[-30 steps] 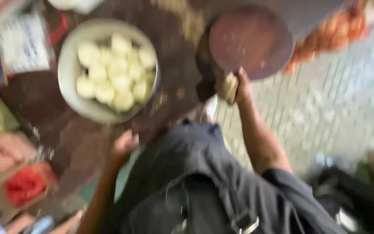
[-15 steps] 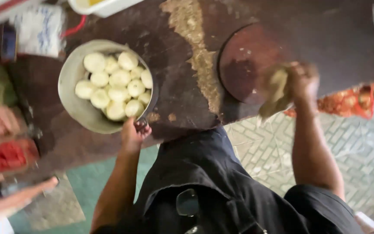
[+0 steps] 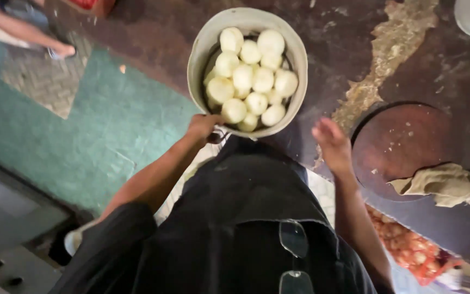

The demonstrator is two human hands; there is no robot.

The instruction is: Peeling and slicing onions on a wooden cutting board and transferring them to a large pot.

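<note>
At top centre of the frame a pale bowl of peeled onions sits on the dark worktop; the left hand grips its near rim; the right hand hovers open, empty, beside a round chopping board bearing a crumpled cloth.

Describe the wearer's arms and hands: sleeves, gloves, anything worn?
Both arms are bare from the short dark sleeves down. The left hand and right hand are ungloved, with no visible rings, watch or bands. Dark shirt or apron on the torso, with a pair of glasses hanging at the chest.
</note>
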